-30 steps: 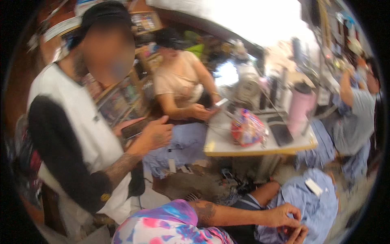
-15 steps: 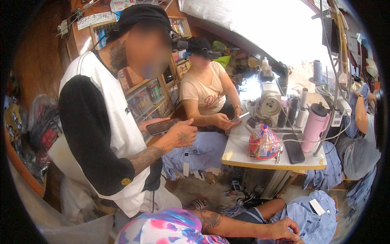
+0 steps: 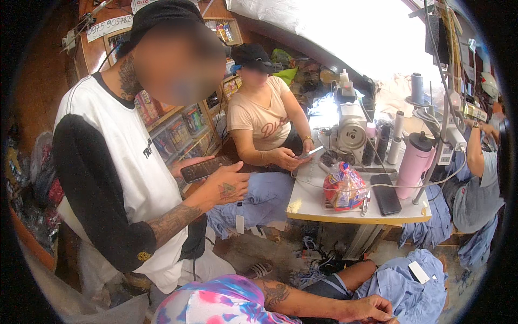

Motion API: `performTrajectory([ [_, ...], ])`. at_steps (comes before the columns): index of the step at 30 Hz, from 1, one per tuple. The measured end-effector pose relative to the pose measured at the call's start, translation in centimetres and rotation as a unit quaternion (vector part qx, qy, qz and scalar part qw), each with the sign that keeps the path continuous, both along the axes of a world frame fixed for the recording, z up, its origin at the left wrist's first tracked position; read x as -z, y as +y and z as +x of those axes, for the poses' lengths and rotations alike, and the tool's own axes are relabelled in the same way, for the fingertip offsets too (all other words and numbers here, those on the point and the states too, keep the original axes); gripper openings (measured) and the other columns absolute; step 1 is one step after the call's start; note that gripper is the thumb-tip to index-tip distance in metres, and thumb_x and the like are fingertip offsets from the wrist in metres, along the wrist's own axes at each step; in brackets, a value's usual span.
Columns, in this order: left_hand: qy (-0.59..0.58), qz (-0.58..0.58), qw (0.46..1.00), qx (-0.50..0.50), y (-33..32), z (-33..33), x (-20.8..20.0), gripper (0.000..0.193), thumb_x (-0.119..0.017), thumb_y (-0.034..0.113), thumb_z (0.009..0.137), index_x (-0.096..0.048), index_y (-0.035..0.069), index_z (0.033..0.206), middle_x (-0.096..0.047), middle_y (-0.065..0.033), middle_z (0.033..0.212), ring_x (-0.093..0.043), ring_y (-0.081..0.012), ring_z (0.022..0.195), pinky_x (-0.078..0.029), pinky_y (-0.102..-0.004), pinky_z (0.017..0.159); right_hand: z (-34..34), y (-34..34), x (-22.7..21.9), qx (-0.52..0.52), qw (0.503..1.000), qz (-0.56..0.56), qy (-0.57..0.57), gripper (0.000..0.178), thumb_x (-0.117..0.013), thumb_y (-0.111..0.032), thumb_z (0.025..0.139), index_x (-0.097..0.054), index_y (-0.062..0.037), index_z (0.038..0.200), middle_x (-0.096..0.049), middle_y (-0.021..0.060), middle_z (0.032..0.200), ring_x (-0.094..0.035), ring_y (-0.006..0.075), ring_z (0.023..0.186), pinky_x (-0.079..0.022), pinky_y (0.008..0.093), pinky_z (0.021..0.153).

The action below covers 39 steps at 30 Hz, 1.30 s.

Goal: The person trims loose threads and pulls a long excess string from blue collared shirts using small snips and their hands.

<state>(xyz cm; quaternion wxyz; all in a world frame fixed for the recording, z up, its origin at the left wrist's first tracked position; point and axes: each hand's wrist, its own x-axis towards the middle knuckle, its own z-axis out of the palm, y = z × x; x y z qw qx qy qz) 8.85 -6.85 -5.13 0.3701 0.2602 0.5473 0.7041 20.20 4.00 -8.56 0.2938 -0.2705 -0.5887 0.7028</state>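
Note:
My left arm comes in from the lower edge out of a tie-dyed sleeve. At its end, my left hand point(image 3: 372, 309) is closed, fingertips pressed together in a pinch low in the view. What lies between them is too small and too near the edge to make out. Beside the hand, a light blue garment point(image 3: 402, 283) lies bunched over my leg, a white tag point(image 3: 418, 272) on top of it. My right hand does not show.
A standing person in a white and black shirt holds a phone point(image 3: 202, 170) close on the left. Another sits with a phone by a sewing machine point(image 3: 353, 127). The white table point(image 3: 302, 202) bears a bread bag point(image 3: 345, 189), black phone point(image 3: 386, 195) and pink tumbler point(image 3: 414, 167).
The whole view has shifted a little, so the people and the table sit further left. My left hand stays pinched beside the blue garment.

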Motion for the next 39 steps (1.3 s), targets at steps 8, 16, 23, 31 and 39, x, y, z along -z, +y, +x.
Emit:
performTrajectory([
  [8,0.017,0.002,1.000,0.009,-0.3,-0.3,-0.1,0.027,-0.071,0.032,0.095,-0.064,0.006,0.092,-0.059,-0.0011,0.074,-0.057,-0.0109,0.063,-0.045,-0.0274,0.054,-0.6,-2.5,-3.7,0.046,0.974,0.197,-0.099,0.038,-0.056,-0.033,0.104,-0.065,0.0031,0.096,-0.066,0.0170,0.091,-0.062,0.0266,0.082,-0.052,0.0396,0.070],
  [16,0.045,0.001,0.999,0.028,-0.2,-0.4,-0.5,0.027,-0.070,0.032,0.096,-0.065,0.006,0.092,-0.060,-0.0025,0.076,-0.058,-0.0129,0.066,-0.045,-0.0290,0.057,-0.3,-1.1,0.1,0.088,0.978,0.179,-0.060,0.033,-0.055,-0.029,0.103,-0.067,0.0019,0.105,-0.068,0.0173,0.095,-0.065,0.0312,0.085,-0.054,0.0423,0.072],
  [23,0.074,0.003,0.996,0.041,-0.7,-0.9,-0.5,0.027,-0.069,0.032,0.096,-0.066,0.005,0.092,-0.060,-0.0038,0.077,-0.058,-0.0147,0.069,-0.046,-0.0304,0.060,0.3,0.1,0.1,0.011,0.995,-0.060,-0.073,0.039,-0.053,-0.030,0.102,-0.066,0.0048,0.114,-0.069,0.0182,0.107,-0.068,0.0309,0.094,-0.056,0.0416,0.081],
  [31,0.155,0.014,0.985,0.075,-1.6,-1.3,-1.2,0.027,-0.069,0.031,0.097,-0.067,0.005,0.092,-0.060,-0.0053,0.079,-0.059,-0.0167,0.072,-0.047,-0.0321,0.064,3.5,2.0,2.3,-0.080,0.909,0.371,-0.173,0.048,-0.049,-0.033,0.104,-0.062,0.0082,0.125,-0.065,0.0269,0.122,-0.064,0.0391,0.112,-0.052,0.0472,0.096],
  [39,0.338,0.026,0.932,0.125,-2.6,-2.9,-3.0,0.028,-0.068,0.031,0.097,-0.067,0.004,0.092,-0.061,-0.0068,0.080,-0.060,-0.0187,0.075,-0.048,-0.0337,0.067,3.5,1.1,1.2,-0.089,0.922,0.306,-0.219,0.049,-0.046,-0.033,0.108,-0.057,0.0080,0.134,-0.060,0.0310,0.131,-0.060,0.0425,0.119,-0.048,0.0474,0.103],
])
